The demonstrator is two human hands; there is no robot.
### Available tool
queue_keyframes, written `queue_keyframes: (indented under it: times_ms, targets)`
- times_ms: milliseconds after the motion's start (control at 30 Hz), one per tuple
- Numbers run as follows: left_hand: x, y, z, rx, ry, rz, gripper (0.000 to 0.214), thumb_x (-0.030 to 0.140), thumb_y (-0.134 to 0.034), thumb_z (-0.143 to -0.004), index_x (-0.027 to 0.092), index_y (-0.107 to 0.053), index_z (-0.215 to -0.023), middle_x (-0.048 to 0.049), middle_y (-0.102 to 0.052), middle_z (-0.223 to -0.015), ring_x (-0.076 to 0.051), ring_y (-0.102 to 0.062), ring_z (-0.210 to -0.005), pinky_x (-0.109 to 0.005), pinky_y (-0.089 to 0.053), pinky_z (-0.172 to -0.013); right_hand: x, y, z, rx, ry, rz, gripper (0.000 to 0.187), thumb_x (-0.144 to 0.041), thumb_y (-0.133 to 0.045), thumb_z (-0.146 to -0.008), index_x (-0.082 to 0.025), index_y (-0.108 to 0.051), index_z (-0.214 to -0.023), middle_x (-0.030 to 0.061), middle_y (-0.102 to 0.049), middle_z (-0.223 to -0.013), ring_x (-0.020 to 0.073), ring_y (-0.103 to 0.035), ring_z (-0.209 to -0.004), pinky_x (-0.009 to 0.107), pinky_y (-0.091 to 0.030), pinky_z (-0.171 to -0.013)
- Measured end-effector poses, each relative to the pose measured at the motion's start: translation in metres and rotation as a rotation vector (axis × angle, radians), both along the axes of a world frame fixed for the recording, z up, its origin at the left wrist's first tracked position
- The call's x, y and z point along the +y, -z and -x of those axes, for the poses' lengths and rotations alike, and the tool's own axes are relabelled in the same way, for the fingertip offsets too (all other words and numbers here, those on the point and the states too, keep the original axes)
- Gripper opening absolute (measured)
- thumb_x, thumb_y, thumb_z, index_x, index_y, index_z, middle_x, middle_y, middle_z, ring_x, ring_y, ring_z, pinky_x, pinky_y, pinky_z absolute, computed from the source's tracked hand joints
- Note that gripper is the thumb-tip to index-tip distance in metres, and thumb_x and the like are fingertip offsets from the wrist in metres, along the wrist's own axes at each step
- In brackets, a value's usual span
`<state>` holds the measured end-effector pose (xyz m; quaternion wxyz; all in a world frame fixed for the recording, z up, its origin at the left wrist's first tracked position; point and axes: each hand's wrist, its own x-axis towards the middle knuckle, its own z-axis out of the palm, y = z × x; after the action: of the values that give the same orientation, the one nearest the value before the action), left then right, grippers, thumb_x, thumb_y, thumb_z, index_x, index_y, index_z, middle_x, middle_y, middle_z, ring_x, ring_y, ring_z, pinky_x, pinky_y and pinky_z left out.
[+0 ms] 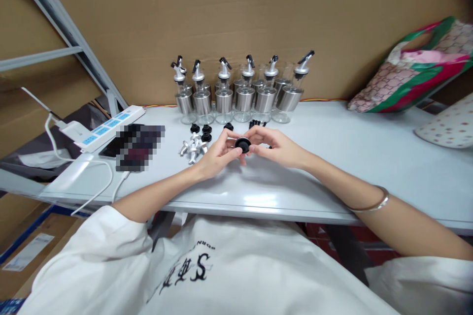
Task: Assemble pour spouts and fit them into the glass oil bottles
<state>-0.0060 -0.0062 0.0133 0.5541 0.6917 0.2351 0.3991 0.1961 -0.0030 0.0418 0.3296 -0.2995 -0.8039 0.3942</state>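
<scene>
Between my hands, above the table, is a round black stopper (243,145) with a thin silvery rim, its round face turned towards me. My left hand (220,153) grips it from the left with thumb and fingers. From the other side my right hand (274,146) pinches its edge. Silver pourer spouts (193,148) lie in a loose pile beside my left hand. Several black rubber stoppers (206,133) sit just behind that pile. Small black lids (256,124) are grouped behind my right hand, which partly hides them.
Glass bottles with steel sleeves (224,102) stand in rows at the back, the front ones topped with pourers. To the left are a power strip (111,128), a white cable (107,182) and a blurred-out dark device (138,147). A patterned bag (391,78) rests at the right.
</scene>
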Motion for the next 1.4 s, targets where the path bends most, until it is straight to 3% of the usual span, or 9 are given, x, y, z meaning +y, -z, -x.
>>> queue_keyframes:
  times_ms: [167,433,767,1033,1233,1400]
  targets:
    - [-0.0006,0.0032,-0.0013,-0.017,-0.011,0.035,0.041,0.050,-0.065,-0.081,0.021,-0.042,-0.099,-0.0010,-0.064,-0.090,-0.014,-0.068,-0.069,-0.033,-0.051,-0.074,0.0001,0.0010,-0.0011,-0.034,-0.012,-0.027,0.023,-0.036,-0.060,-0.084,-0.020,-0.056,-0.099,0.0026,-0.070,-0.081,0.0177,-0.064,-0.077,0.032,-0.048,-0.074]
    - [-0.0001,0.0039,-0.0016,-0.017,0.015,0.010,0.042,0.052,-0.064,-0.081,0.021,-0.041,-0.097,-0.0029,-0.065,-0.094,-0.015,-0.069,-0.075,-0.038,-0.053,-0.080,0.0002,0.0006,-0.0009,-0.063,0.007,-0.079,0.023,-0.036,-0.059,-0.083,-0.020,-0.056,-0.099,0.0013,-0.069,-0.076,0.0175,-0.064,-0.074,0.033,-0.048,-0.075]
    - [0.0006,0.0083,-0.0029,0.013,-0.047,0.023,0.046,0.053,-0.068,-0.076,0.020,-0.039,-0.093,-0.0040,-0.065,-0.093,-0.017,-0.070,-0.073,-0.034,-0.053,-0.075,0.0005,-0.0008,-0.0009,-0.117,-0.012,-0.089,0.021,-0.036,-0.059,-0.083,-0.021,-0.055,-0.097,0.0008,-0.069,-0.076,0.0175,-0.063,-0.074,0.031,-0.048,-0.073]
    - [-0.0036,0.0055,-0.0048,0.056,-0.077,0.038,0.041,0.040,-0.070,-0.075,0.021,-0.037,-0.091,-0.0023,-0.066,-0.090,-0.015,-0.069,-0.071,-0.031,-0.052,-0.074,-0.0024,-0.0012,0.0005,-0.173,-0.014,-0.077,0.019,-0.031,-0.056,-0.081,-0.022,-0.049,-0.096,-0.0001,-0.070,-0.072,0.0168,-0.061,-0.071,0.027,-0.043,-0.063]
    - [-0.0060,0.0034,-0.0045,0.165,-0.144,-0.073,0.030,0.024,-0.064,-0.073,0.020,-0.039,-0.090,0.0002,-0.063,-0.081,-0.014,-0.065,-0.075,-0.028,-0.048,-0.074,-0.0050,-0.0021,0.0024,-0.241,0.012,-0.077,0.020,-0.030,-0.055,-0.077,-0.022,-0.045,-0.092,0.0003,-0.069,-0.074,0.0143,-0.055,-0.062,0.024,-0.037,-0.056]
    - [-0.0066,0.0019,-0.0039,0.220,-0.169,-0.142,0.027,0.021,-0.060,-0.071,0.020,-0.040,-0.088,-0.0015,-0.062,-0.085,-0.014,-0.062,-0.076,-0.027,-0.046,-0.074,-0.0058,-0.0016,0.0022,-0.257,0.016,-0.091,0.020,-0.028,-0.053,-0.075,-0.021,-0.043,-0.091,0.0025,-0.068,-0.078,0.0153,-0.054,-0.065,0.027,-0.039,-0.062]
